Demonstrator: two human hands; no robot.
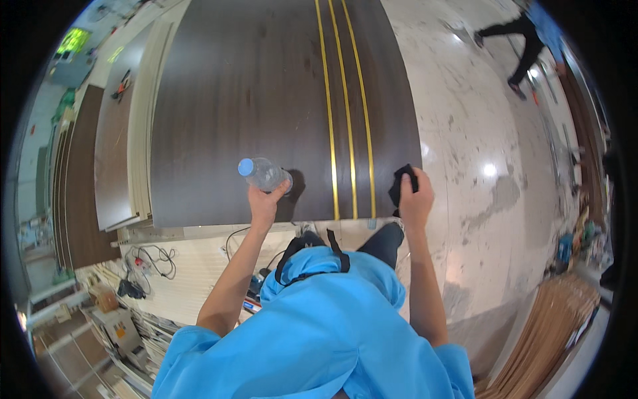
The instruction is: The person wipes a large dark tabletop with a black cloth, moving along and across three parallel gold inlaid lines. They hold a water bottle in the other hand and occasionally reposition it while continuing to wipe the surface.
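A dark wood-grain panel (239,86) with three thin gold strips (351,133) running along its right part lies before me. My left hand (264,201) grips the lower end of a clear plastic bottle (264,174) with a blue cap, held over the panel's near edge; its cap points away to the left. A shadow falls on the panel beside it. At the panel's near right corner, my right hand (416,195) is closed around a black cloth (402,185), which is against the panel's edge.
More panels (123,120) are stacked at the left, with a small orange-and-black tool (121,86) on one. Black cables (156,261) lie at the lower left. Another person (528,40) walks on the shiny tiled floor (465,133) at the upper right. Brown boards (548,326) are piled at the lower right.
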